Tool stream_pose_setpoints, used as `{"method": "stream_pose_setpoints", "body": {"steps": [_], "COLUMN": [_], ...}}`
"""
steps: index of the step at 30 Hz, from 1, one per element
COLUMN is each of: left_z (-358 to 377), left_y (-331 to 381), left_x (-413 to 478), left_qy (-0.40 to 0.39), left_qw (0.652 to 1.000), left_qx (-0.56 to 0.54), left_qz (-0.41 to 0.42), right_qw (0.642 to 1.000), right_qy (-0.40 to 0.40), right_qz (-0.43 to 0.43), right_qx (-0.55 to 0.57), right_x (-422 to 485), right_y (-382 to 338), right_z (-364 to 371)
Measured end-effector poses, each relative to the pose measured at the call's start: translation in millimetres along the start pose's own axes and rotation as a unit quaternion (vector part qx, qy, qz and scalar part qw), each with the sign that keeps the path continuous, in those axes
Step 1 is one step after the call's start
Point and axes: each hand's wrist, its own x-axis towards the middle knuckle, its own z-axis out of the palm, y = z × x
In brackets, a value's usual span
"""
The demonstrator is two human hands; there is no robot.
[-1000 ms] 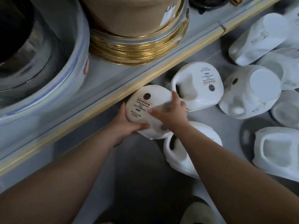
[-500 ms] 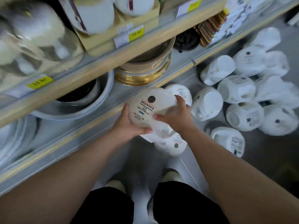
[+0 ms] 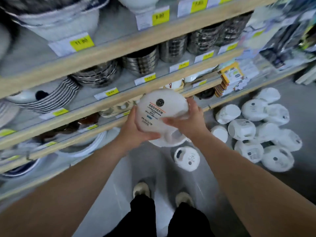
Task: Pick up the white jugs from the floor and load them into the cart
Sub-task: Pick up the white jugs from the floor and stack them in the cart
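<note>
one jug in hand, the rest on the floor

head view: both hands hold a white jug (image 3: 159,113) up before the shelves (image 3: 106,53), the left hand (image 3: 136,132) cupped under its side and the right hand (image 3: 188,120) curled over its far edge. it is smooth, rounded moulded plastic with a printed label, probably light but slick, so its handle looks the surer hold. the other jugs (image 3: 253,134) lie heaped on the grey floor at right; no cart shows

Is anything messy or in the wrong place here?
Yes. A pile of white jugs lies tumbled on the floor by the bottom shelf, tipped every which way instead of standing. One lone jug lies apart, near the shoes. The left hand and right hand grip the lifted jug.
</note>
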Motion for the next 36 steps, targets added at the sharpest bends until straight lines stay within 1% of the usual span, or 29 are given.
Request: {"method": "stream_pose_setpoints", "body": {"steps": [4, 8, 10, 13, 17, 21, 24, 27, 32, 36], "left_z": [-13, -28, -36, -55, -90, -136, -178, -225, -289, -331], "left_y": [22, 19, 12, -2, -26, -56, -86, -120, -158, -179], "left_x": [-61, -126, -159, -209, -282, -360, -420, -480, -563, -610], "left_qy": [0.081, 0.189, 0.254, 0.328, 0.4, 0.484, 0.532, 0.577, 0.64, 0.695], "left_qw": [0.994, 0.972, 0.953, 0.925, 0.889, 0.837, 0.808, 0.782, 0.733, 0.677], "left_qx": [-0.053, -0.114, -0.142, -0.171, -0.204, -0.234, -0.231, -0.215, -0.213, -0.231], "left_qz": [0.058, 0.074, 0.087, 0.085, 0.091, 0.101, 0.103, 0.093, 0.084, 0.074], "right_qw": [0.994, 0.973, 0.957, 0.927, 0.881, 0.828, 0.785, 0.754, 0.711, 0.664], "right_qy": [-0.066, -0.136, -0.178, -0.252, -0.326, -0.405, -0.457, -0.485, -0.553, -0.604], "right_qz": [-0.083, -0.171, -0.218, -0.268, -0.337, -0.378, -0.407, -0.435, -0.426, -0.436], "right_qx": [-0.032, -0.069, -0.067, -0.07, -0.066, -0.089, -0.093, -0.084, -0.08, -0.071], "right_x": [-29, -59, -78, -113, -172, -249, -313, -380, -481, -545], "right_y": [-42, -81, -95, -116, -143, -171, -187, -203, -222, -241], "right_z": [-7, 14, 34, 69, 129, 203, 265, 327, 423, 488]}}
